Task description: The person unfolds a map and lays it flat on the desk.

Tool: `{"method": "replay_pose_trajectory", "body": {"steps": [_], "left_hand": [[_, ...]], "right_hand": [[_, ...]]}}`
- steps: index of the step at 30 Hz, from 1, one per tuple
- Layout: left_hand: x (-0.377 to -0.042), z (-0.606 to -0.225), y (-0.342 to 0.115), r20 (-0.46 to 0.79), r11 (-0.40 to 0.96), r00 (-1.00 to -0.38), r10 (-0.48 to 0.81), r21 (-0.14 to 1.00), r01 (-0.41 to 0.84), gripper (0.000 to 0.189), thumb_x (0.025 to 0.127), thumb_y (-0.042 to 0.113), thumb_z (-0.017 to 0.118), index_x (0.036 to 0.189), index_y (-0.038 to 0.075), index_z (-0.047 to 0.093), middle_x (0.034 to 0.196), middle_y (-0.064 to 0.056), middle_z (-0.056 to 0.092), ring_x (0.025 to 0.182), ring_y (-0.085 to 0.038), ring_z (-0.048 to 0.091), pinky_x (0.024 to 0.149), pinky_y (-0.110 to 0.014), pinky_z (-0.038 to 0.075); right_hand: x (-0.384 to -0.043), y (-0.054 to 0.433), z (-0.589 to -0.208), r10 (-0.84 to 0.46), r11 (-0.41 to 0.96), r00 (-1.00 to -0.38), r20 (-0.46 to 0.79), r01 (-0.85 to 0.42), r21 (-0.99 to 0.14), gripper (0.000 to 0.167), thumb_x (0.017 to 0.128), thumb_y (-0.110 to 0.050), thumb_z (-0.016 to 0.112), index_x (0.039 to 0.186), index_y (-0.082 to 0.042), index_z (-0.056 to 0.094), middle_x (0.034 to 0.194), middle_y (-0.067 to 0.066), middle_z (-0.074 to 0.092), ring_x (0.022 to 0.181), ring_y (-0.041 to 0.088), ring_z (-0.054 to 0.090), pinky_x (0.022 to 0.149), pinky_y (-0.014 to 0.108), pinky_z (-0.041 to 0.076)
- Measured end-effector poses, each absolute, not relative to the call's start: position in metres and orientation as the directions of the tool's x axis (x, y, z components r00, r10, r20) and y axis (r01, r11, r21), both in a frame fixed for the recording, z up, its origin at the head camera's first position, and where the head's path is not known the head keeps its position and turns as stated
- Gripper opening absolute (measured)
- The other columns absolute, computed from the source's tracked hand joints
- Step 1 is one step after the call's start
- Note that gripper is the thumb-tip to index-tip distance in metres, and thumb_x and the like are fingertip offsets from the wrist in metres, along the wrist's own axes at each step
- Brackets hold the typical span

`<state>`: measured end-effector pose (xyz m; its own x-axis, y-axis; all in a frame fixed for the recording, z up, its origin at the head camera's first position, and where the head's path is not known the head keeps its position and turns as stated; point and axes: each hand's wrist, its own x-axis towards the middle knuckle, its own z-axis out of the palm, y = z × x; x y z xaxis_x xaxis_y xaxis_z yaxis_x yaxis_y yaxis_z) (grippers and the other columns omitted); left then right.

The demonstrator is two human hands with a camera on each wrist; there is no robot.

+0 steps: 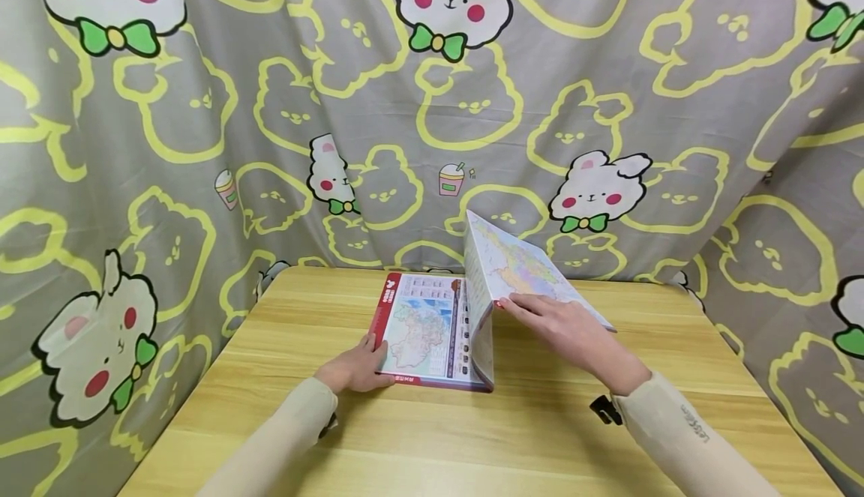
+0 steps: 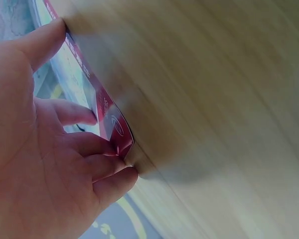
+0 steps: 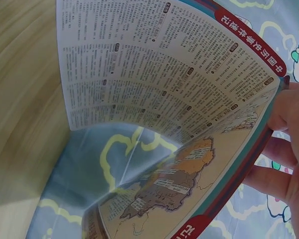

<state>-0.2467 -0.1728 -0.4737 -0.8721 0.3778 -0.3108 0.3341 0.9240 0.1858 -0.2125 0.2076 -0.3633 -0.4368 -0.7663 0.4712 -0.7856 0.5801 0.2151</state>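
Observation:
A printed folding map [image 1: 421,332] with red borders lies on the table, its left part flat and its right part raised like a turned page. My left hand [image 1: 358,366] rests at the near left corner of the flat part. In the left wrist view, its thumb and relaxed fingers touch the map's red edge [image 2: 112,117]. My right hand [image 1: 563,328] pinches the near edge of the raised part [image 1: 516,257], which slants up from the middle. In the right wrist view, a text-covered sheet [image 3: 139,64] curves beside a panel with a coloured map [image 3: 169,186].
The light wooden table [image 1: 540,444] ends at a grey curtain [image 1: 378,115] with rabbit drawings, which hangs behind and on both sides. Black clips or straps [image 1: 605,410] show at the sleeve cuffs.

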Motion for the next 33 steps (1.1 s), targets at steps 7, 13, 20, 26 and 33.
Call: {"method": "replay_pose_trajectory", "body": {"steps": [7,13,20,26,33], "left_hand": [[-0.247,-0.473,-0.181,-0.324,0.93,-0.874,0.362,0.193,0.314,0.082,0.088,0.051,0.059,0.145,-0.001,0.032,0.15,-0.027,0.021,0.139,-0.04,0.018,0.107,-0.051,0.027],[-0.248,-0.473,-0.187,-0.329,0.932,-0.875,0.354,0.198,0.302,0.083,0.088,0.052,0.059,0.146,-0.001,0.031,0.151,-0.027,0.02,0.139,-0.04,0.018,0.107,-0.052,0.027],[-0.248,-0.472,-0.193,-0.331,0.938,-0.881,0.339,0.196,0.287,0.083,0.087,0.051,0.06,0.145,-0.002,0.032,0.151,-0.028,0.02,0.139,-0.04,0.018,0.107,-0.051,0.027],[-0.248,-0.472,-0.196,-0.337,0.939,-0.882,0.329,0.211,0.27,0.083,0.088,0.05,0.06,0.146,-0.002,0.031,0.151,-0.028,0.018,0.139,-0.041,0.017,0.107,-0.052,0.026],[-0.249,-0.469,-0.201,-0.325,0.931,-0.883,0.338,0.25,0.265,0.083,0.087,0.047,0.062,0.144,-0.005,0.031,0.149,-0.032,0.018,0.139,-0.043,0.015,0.107,-0.053,0.024]], "right_hand": [[-0.212,0.212,-0.36,-0.769,0.579,-0.428,0.476,-0.782,0.232,0.064,0.077,0.007,0.069,0.136,-0.012,0.053,0.13,0.008,0.056,0.111,0.026,0.058,0.075,0.044,0.054],[-0.212,0.217,-0.362,-0.763,0.565,-0.398,0.51,-0.794,0.226,0.063,0.076,0.006,0.067,0.136,-0.012,0.053,0.129,0.007,0.056,0.109,0.027,0.059,0.071,0.045,0.054],[-0.213,0.224,-0.365,-0.759,0.559,-0.373,0.534,-0.793,0.24,0.048,0.105,-0.022,0.018,0.135,-0.011,0.054,0.126,0.007,0.058,0.106,0.027,0.06,0.068,0.045,0.054],[-0.213,0.23,-0.364,-0.754,0.568,-0.378,0.537,-0.786,0.245,0.044,0.1,-0.016,0.027,0.133,-0.011,0.056,0.125,0.007,0.059,0.107,0.027,0.059,0.07,0.045,0.054],[-0.213,0.236,-0.365,-0.741,0.581,-0.373,0.558,-0.773,0.255,0.053,0.104,-0.027,0.015,0.131,-0.01,0.057,0.124,0.007,0.06,0.105,0.027,0.061,0.069,0.045,0.054]]}}
